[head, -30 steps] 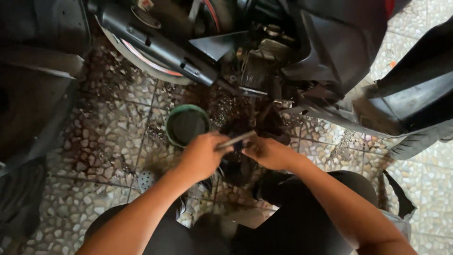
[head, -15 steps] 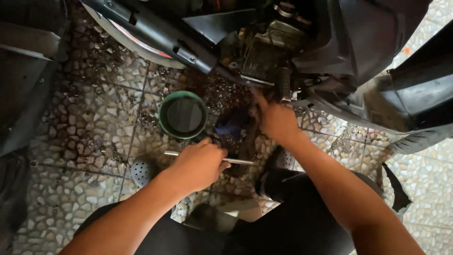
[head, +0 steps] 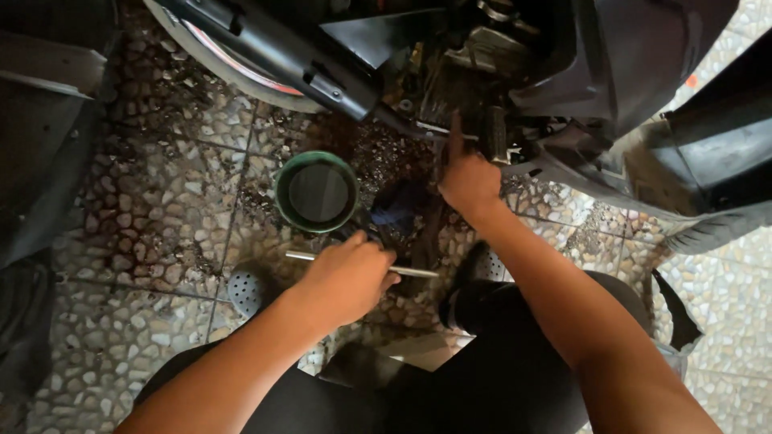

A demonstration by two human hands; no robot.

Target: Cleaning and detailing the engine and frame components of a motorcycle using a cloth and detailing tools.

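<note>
My left hand [head: 347,279] is closed around a thin metal rod-shaped tool [head: 304,257] and holds it level just above the floor, near a green round container of dark liquid [head: 318,193]. My right hand [head: 466,178] reaches up to the underside of a motorcycle engine [head: 450,72], one finger stretched onto a part there; nothing shows in its grip. A dark blue rag [head: 394,213] lies on the floor between the two hands.
The motorcycle's black exhaust pipe [head: 273,52] and wheel rim [head: 233,68] cross the top. Black body panels [head: 691,137] stand at the right, another dark panel [head: 40,137] at the left. The pebble-tile floor [head: 145,217] is stained with oil. My knees fill the bottom.
My right hand has left the tool and risen to the engine's underside. My left hand has kept the rod and lowered it toward the floor beside the green container.
</note>
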